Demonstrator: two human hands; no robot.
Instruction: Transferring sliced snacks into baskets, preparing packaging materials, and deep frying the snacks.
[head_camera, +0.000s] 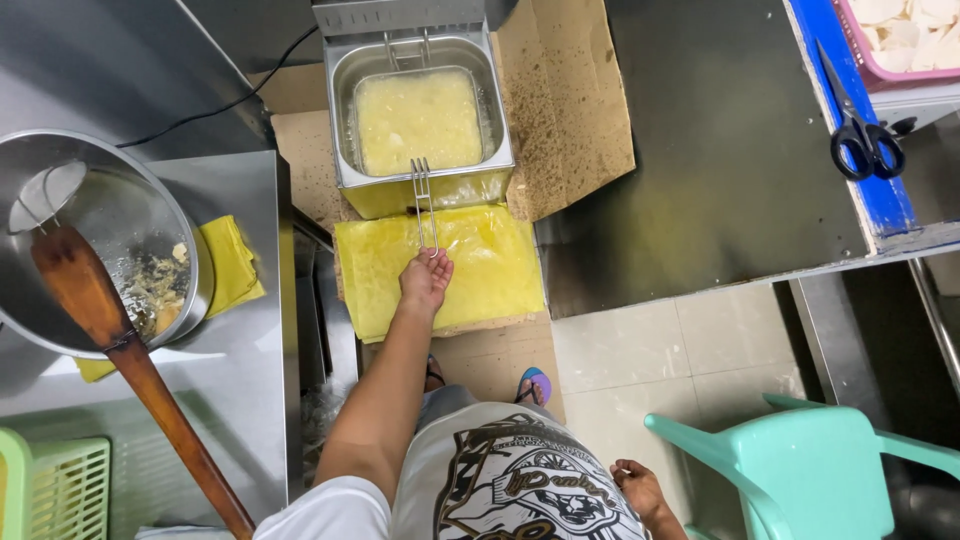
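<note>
Carefully now, the left hand (424, 281) has its fingers closed on the thin wire basket handle (424, 205) over the steel fryer's bubbling yellow oil (418, 120), so a quick yank could splash hot oil, while the right hand (640, 488) rests empty by the hip.

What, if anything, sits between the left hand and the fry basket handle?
Nothing visible. The left hand is already at the near end of the wire basket handle, fingers around or against it, over the yellow oil-soaked sheet. The basket sits in the fryer. The right hand rests at the person's side.
</note>
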